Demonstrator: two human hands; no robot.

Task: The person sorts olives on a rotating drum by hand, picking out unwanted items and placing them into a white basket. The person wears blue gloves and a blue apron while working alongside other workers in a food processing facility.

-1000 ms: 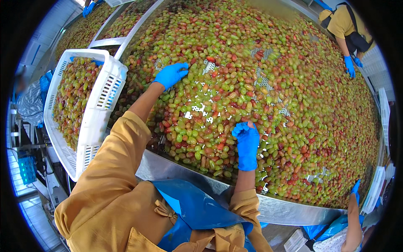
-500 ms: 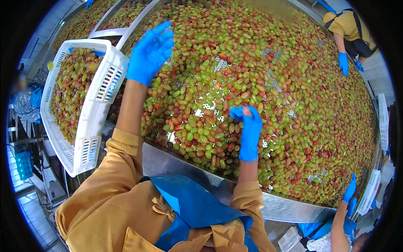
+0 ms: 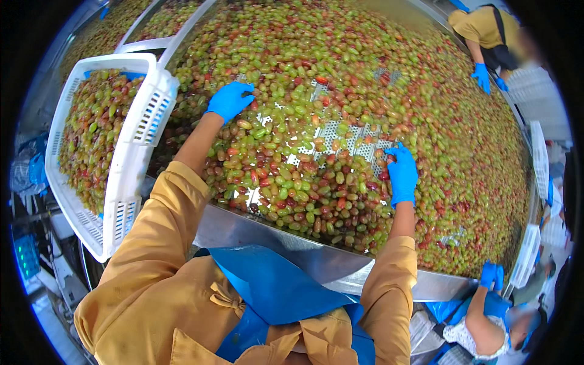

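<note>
My left hand (image 3: 230, 102), in a blue glove, rests low over the wide tray of loose green and red grapes (image 3: 286, 67) at upper middle, fingers bent and apart at the grape layer. My right hand (image 3: 401, 174), also blue-gloved, is farther right and nearer me, its loosely curved fingers touching grapes beside a patch of bare perforated metal (image 3: 344, 137); nothing held is visible, though fingertips are partly hidden. A white slotted crate (image 3: 157, 109) heaped with grapes stands at my left.
The steel rim (image 3: 350, 274) runs in front of me. A co-worker (image 3: 483, 27) bends over the far right side; another (image 3: 480, 328) works at lower right. White crates (image 3: 525, 255) sit along the right edge. Another grape section (image 3: 155, 21) lies beyond a frame at upper left.
My left hand rose with fingers spread, then came back down to the grapes. My right hand moved rightward, its pinch loosened. More perforated metal shows between my hands.
</note>
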